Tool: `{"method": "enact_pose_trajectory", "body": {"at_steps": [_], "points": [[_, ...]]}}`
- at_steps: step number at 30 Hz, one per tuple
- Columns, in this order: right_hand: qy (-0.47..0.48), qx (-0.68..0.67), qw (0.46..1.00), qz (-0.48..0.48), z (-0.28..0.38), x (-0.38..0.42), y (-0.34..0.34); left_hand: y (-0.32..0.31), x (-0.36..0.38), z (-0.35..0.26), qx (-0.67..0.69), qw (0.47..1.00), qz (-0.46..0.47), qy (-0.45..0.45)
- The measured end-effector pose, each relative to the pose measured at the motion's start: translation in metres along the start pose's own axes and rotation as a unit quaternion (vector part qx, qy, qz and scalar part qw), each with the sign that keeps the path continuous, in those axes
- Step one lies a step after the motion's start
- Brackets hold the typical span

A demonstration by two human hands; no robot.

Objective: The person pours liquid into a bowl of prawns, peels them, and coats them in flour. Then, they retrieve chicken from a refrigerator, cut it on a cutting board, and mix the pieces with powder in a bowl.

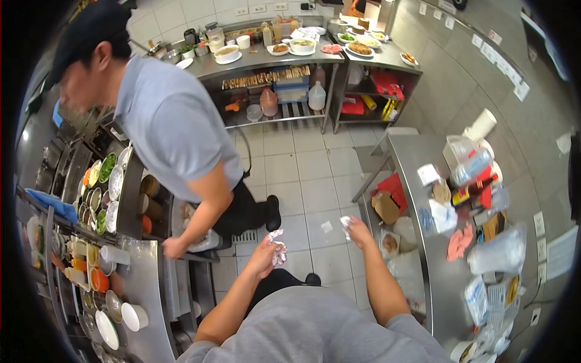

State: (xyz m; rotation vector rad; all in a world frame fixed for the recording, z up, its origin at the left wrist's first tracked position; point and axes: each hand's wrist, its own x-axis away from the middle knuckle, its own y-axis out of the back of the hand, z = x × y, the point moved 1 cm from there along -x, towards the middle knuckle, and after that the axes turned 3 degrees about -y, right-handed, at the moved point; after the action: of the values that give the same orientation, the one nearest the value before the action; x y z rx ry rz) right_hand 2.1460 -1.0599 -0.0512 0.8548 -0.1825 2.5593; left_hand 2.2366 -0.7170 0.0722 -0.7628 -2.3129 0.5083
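In front of my body, over the tiled floor, my left hand [261,259] is closed on a crumpled white piece with reddish marks [279,251], which sticks out past the fingers. Whether it is paper or cloth I cannot tell. To the right, apart from the left, my right hand [360,235] pinches a smaller white crumpled piece [345,222] at its fingertips. The steel table [404,175] on the right is the nearest furniture to that hand.
A co-worker in a grey shirt [181,121] leans over the left counter, beside bowls of chopped ingredients [109,166]. Plated food [360,49] and soup bowls [227,53] stand on the back counter. Bottles [475,190] and plastic bags [499,248] crowd the right table.
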Motion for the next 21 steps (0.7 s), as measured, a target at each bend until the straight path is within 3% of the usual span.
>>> {"method": "enact_pose_trajectory", "body": {"at_steps": [4, 8, 11, 15, 16, 17, 18, 19, 20, 21], "points": [[0.068, 0.074, 0.985, 0.138, 0.143, -0.072, -0.105, 0.008, -0.074, -0.053, 0.036, 0.998, -0.023, -0.042], [0.094, 0.210, 0.940, 0.252, 0.231, -0.182, -0.193, 0.035, -0.158, -0.093, 0.051, 0.993, -0.050, -0.090], [0.137, 0.295, 0.920, 0.219, 0.282, -0.269, -0.230, 0.052, -0.221, -0.138, 0.063, 0.987, -0.083, -0.127], [0.139, 0.319, 0.924, 0.158, 0.341, -0.394, -0.198, 0.068, -0.267, -0.206, 0.086, 0.975, -0.130, -0.160], [0.155, 0.363, 0.914, 0.093, 0.315, -0.478, -0.166, 0.075, -0.272, -0.221, 0.085, 0.969, -0.152, -0.174], [0.138, 0.245, 0.953, 0.113, 0.330, -0.482, -0.151, 0.082, -0.277, -0.238, 0.083, 0.963, -0.171, -0.190], [0.129, 0.272, 0.946, 0.118, 0.328, -0.511, -0.125, 0.093, -0.279, -0.251, 0.094, 0.955, -0.195, -0.202], [0.097, 0.374, 0.921, 0.043, 0.342, -0.504, -0.112, 0.106, -0.282, -0.258, 0.098, 0.950, -0.205, -0.213], [0.120, 0.493, 0.861, 0.037, 0.337, -0.522, -0.086, 0.121, -0.284, -0.262, 0.124, 0.930, -0.248, -0.240], [0.049, 0.469, 0.881, 0.031, 0.284, -0.585, -0.037, 0.136, -0.287, -0.262, 0.151, 0.906, -0.292, -0.266]]}}
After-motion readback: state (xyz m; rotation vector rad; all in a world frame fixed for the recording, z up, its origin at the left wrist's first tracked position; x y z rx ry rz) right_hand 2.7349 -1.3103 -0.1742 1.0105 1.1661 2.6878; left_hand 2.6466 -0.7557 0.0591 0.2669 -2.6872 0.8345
